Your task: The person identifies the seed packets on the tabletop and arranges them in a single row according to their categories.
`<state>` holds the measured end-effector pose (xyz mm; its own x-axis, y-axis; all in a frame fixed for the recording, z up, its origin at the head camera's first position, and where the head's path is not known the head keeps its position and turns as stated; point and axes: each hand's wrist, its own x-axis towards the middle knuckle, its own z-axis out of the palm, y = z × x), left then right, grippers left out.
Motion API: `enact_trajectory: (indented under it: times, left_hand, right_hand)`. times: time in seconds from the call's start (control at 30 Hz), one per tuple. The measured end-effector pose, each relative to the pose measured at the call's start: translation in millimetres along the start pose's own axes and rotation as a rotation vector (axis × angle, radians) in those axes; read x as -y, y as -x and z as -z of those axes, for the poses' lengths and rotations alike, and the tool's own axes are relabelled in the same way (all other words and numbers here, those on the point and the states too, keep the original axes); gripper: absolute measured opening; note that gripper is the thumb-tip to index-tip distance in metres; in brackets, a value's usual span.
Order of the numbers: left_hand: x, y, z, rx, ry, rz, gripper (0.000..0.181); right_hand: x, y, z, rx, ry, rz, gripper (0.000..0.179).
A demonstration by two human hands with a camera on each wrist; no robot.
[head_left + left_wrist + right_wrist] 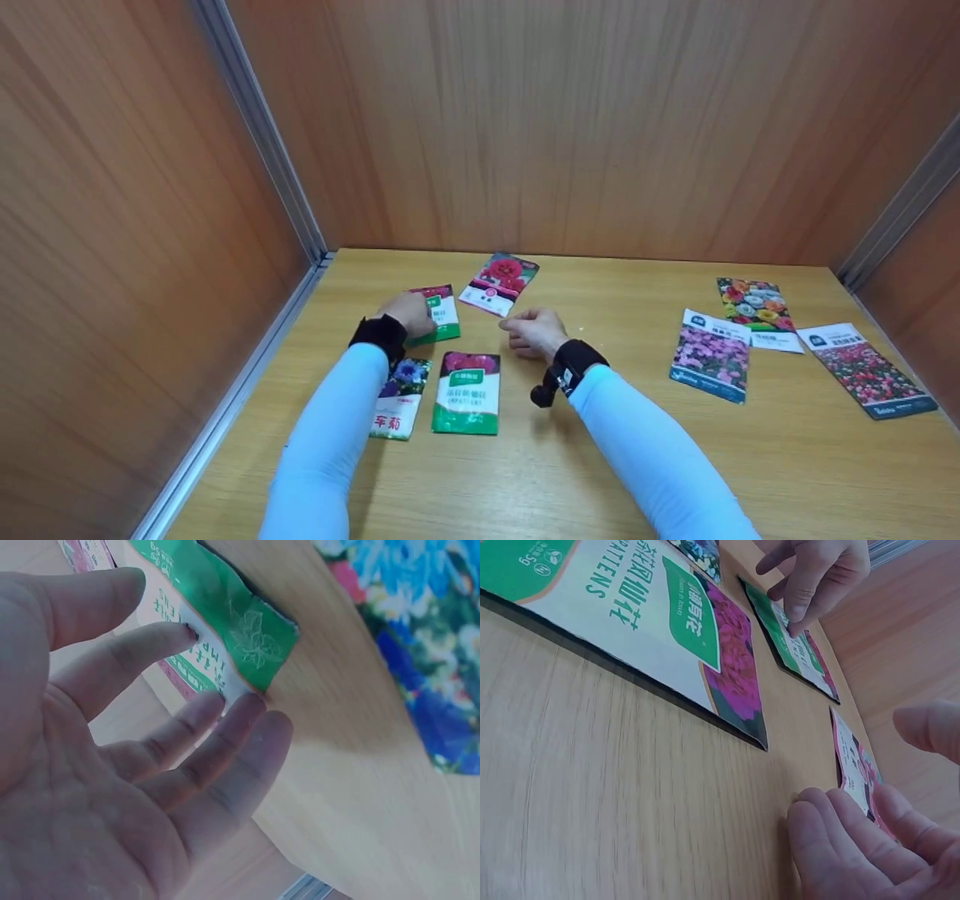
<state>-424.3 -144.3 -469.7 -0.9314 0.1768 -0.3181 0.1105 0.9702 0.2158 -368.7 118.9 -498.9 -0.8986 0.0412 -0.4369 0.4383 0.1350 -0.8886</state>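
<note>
Several flower seed packets lie on a wooden table. My left hand (409, 313) is over a green-and-white seed packet (448, 321) at the back left. In the left wrist view, the index fingertip (184, 634) touches its face, with thumb and other fingers spread apart. My right hand (536, 332) is low over the table, just in front of a seed packet with a red flower (504, 279); its fingers bend loosely, and nothing shows between them and the thumb in the right wrist view. A second green-and-white packet (466, 401) lies between my forearms, beside a blue-flowered packet (401, 397) partly hidden by my left sleeve.
To the right lie a purple-flowered packet (710, 358), a packet with multicoloured flowers (757, 304) and a red-flowered packet (866, 371). The first overlaps the multicoloured one. Wooden panels (570, 135) with metal corner strips (262, 135) enclose the table at the back and sides.
</note>
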Motion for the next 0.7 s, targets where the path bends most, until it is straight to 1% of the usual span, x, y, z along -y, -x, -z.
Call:
enact_trajectory:
  times: [0.1,0.13,0.23,0.33,0.37,0.43,0.6,0.7]
  left_hand:
    - [0.3,-1.0,-2.4,-0.004,0.025,-0.023,0.032]
    - [1.3,-1.2,-2.8,-0.010,0.035,-0.044,0.031]
    - [4.0,-1.2,-3.1,-0.007,0.091,-0.063,0.032]
    - [5.0,-1.1,-3.1,0.009,0.134,-0.062,0.032]
    - [3.7,-1.2,-3.2,0.017,0.145,-0.051,0.034]
    - [0.3,-1.4,-3.9,0.024,0.156,-0.052,0.035]
    - [-7.3,-1.4,-6.9,0.033,0.199,-0.064,0.035]
    - [-8.3,-0.6,-9.3,0.045,0.200,-0.071,0.036]
  right_hand:
    - [2,-4.0,-4,-0.021,0.022,-0.011,0.038]
    - [3,-4.2,-6,-0.024,0.021,-0.010,0.039]
    - [8,-8.3,-16,-0.028,0.031,-0.018,0.040]
    - [12,-12.0,-27,-0.017,0.043,-0.025,0.044]
    - [14,-14.4,-30,-0.018,0.050,-0.032,0.044]
    - [16,-16.4,-34,-0.015,0.049,-0.035,0.047]
    - [22,-17.0,-42,0.004,0.013,-0.043,0.051]
    - [24,-16.2,-48,0.031,0.006,-0.058,0.054]
